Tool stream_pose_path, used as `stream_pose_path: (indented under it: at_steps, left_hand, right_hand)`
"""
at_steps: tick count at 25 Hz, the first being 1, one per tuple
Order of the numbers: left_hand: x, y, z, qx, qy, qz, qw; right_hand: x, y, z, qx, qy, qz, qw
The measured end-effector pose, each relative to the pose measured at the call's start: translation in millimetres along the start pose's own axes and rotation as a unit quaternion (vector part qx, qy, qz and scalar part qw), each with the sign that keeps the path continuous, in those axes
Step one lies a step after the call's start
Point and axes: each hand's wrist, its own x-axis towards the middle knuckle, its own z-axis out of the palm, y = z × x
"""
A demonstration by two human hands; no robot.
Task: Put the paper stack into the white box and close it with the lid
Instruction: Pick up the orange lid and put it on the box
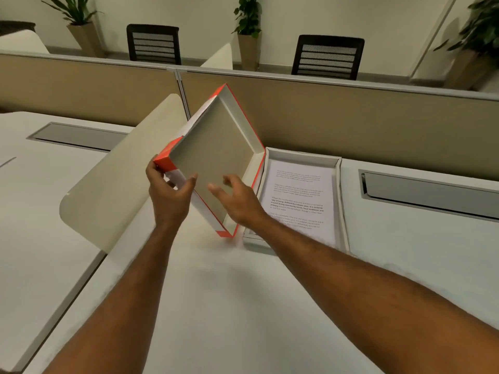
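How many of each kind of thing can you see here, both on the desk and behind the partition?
Box lid: 1
White box: 1
Paper stack: 1
Black chairs: 2
Potted plants: 3
Total: 8

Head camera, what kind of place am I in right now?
Most likely an open-plan office. A beige partition divides rows of white desks with cable hatches, black mesh office chairs stand behind it, and potted plants line the far wall.
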Motion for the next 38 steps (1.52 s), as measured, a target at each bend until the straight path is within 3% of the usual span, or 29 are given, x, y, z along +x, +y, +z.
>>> stream_pose_path:
  at_steps: [2,5,9,12,15,18,22,31,34,38]
  left_hand:
    - [-11,12,9,-0.011,-0.013,0.021,1.000]
    - [-25,25,23,-0.011,-0.055,0.028,0.998]
    - [-35,33,32,-0.010,-0.100,0.013,0.995]
    - [-39,22,31,-0.035,-0.146,0.001,0.989]
    - [-47,-3,39,-0.095,-0.130,-0.177,0.971]
    - [-62,-35,48,-0.081,-0.161,-0.358,0.916]
    - [-75,-46,59,-0.165,-0.173,-0.458,0.856]
    - [-76,-27,90,-0.141,-0.193,-0.378,0.894]
    - [-76,-22,97,-0.149,-0.195,-0.347,0.905]
    - [-76,-18,105,-0.134,-0.206,-0.311,0.918]
  right_hand:
    - [12,-43,-7,0.078,0.018,-0.007,0.997]
    - [22,-80,-9,0.084,0.057,-0.010,0.995]
    - [22,-81,-12,0.075,0.130,0.018,0.988]
    - [19,-81,-31,0.141,0.172,0.036,0.974]
    - [14,-81,-62,0.212,0.209,0.051,0.953]
    - [4,-68,-90,0.286,0.232,0.081,0.926]
    - [-13,-40,-113,0.328,0.236,0.103,0.909]
    - [-35,16,-153,0.269,0.257,0.158,0.915]
    - [-38,37,-166,0.188,0.291,0.152,0.926]
    - [-46,68,-170,0.149,0.276,0.121,0.942]
